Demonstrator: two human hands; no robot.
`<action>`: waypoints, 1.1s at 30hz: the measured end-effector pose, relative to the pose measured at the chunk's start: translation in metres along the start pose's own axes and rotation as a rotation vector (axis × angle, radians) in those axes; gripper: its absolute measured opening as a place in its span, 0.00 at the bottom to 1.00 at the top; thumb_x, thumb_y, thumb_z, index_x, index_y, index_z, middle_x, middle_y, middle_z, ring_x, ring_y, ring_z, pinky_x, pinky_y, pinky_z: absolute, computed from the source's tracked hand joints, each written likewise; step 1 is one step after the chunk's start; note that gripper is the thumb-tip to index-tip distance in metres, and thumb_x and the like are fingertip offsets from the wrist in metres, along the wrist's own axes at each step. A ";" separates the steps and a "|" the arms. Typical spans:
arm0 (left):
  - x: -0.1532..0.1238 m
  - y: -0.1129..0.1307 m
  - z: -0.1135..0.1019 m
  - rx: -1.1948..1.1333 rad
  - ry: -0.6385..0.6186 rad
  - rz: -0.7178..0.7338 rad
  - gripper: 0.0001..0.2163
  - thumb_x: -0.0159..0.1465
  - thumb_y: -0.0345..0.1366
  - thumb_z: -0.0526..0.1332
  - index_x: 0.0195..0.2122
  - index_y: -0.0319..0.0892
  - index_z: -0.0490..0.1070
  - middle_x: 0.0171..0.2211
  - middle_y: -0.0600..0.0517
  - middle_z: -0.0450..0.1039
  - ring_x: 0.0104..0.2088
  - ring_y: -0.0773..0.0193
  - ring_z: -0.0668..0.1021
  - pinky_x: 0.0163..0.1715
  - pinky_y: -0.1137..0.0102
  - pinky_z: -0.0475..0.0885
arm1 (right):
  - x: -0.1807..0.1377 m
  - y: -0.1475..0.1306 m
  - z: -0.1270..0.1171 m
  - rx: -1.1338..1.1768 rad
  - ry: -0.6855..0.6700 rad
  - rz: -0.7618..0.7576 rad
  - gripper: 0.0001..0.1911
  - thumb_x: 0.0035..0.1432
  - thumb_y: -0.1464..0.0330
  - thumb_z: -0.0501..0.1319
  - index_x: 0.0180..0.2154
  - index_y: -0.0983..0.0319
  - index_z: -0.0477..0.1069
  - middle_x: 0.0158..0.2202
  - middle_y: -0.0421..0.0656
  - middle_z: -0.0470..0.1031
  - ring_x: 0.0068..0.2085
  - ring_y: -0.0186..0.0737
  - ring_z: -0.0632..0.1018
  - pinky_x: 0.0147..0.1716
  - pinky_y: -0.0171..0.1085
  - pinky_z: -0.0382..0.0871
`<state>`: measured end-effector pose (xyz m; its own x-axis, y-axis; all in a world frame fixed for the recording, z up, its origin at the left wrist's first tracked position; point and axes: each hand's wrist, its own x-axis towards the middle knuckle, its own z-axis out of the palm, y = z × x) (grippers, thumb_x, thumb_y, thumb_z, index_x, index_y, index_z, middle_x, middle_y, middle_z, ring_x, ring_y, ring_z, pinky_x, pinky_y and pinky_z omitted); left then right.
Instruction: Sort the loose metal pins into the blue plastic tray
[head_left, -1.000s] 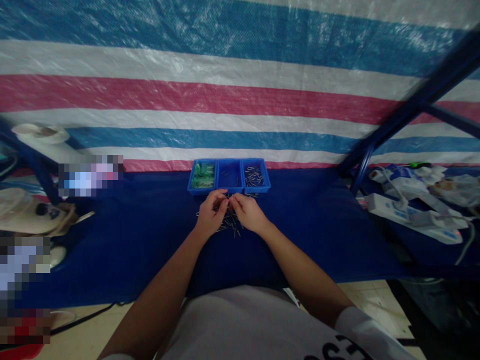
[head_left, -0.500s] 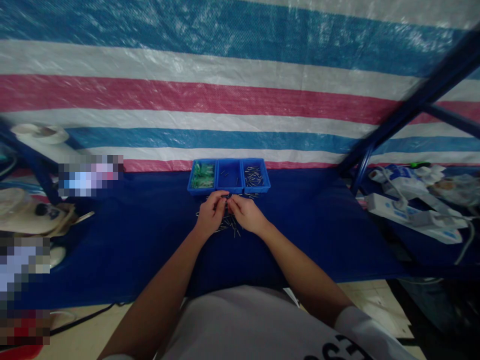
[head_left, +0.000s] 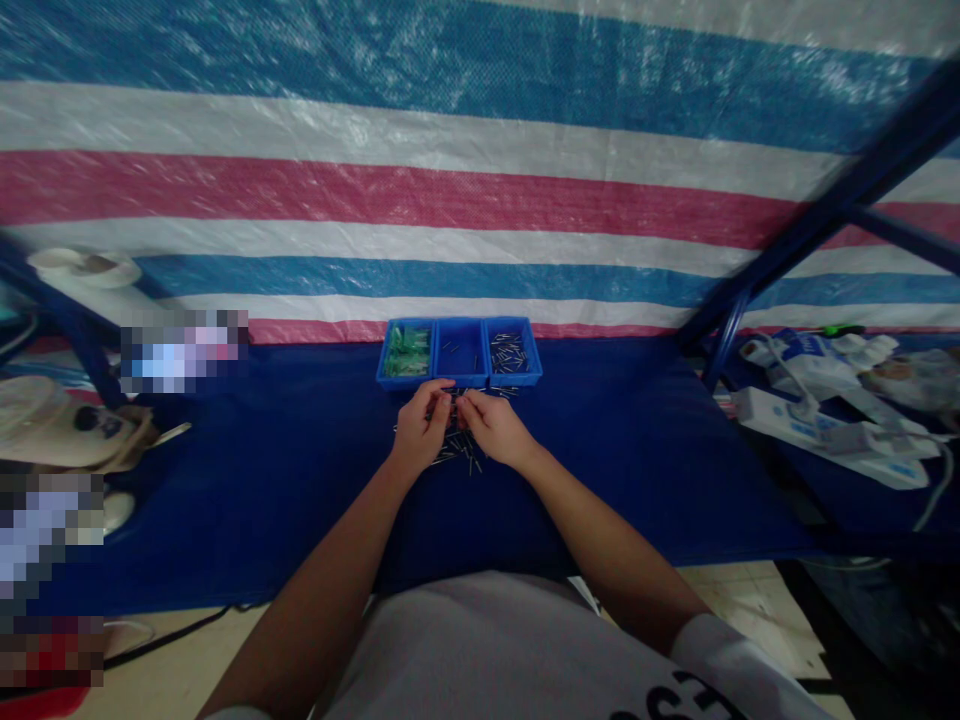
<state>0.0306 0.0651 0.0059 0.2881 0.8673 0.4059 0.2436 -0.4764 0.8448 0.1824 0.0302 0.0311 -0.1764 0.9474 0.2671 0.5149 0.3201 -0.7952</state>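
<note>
My left hand (head_left: 421, 422) and my right hand (head_left: 495, 425) meet over the middle of the table, fingers pinched close together. What they pinch is too small and too covered to name. Below and between them lies a loose pile of thin metal pins (head_left: 469, 452), partly hidden by my hands. Just beyond stand three joined blue bins. The left bin (head_left: 381, 372) has green pieces in it, the middle bin (head_left: 459, 362) has a few thin pins, and the right bin (head_left: 537, 372) has many dark metal pins.
The table (head_left: 300, 480) is covered in dark blue. To the right lie a white power strip (head_left: 825, 435) and plastic bags (head_left: 911, 375). At left are a white roll (head_left: 97, 285) and a beige container (head_left: 52, 430). A blue metal frame (head_left: 795, 225) slants at right, before a striped sheet (head_left: 480, 200).
My fingertips have shifted very slightly against each other, with a small gap now showing between the hands. The bins and the pile look the same.
</note>
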 end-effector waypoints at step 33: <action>-0.001 -0.001 0.000 0.132 -0.024 -0.030 0.13 0.67 0.40 0.51 0.48 0.42 0.68 0.20 0.58 0.66 0.20 0.70 0.70 0.24 0.75 0.65 | 0.007 0.020 -0.001 0.079 0.193 0.105 0.13 0.62 0.66 0.55 0.45 0.61 0.73 0.33 0.43 0.77 0.30 0.35 0.74 0.33 0.35 0.67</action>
<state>0.0300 0.0651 0.0047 0.3002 0.8786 0.3713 0.3716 -0.4662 0.8028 0.1924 0.0434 0.0177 0.0424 0.9608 0.2739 0.4535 0.2258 -0.8622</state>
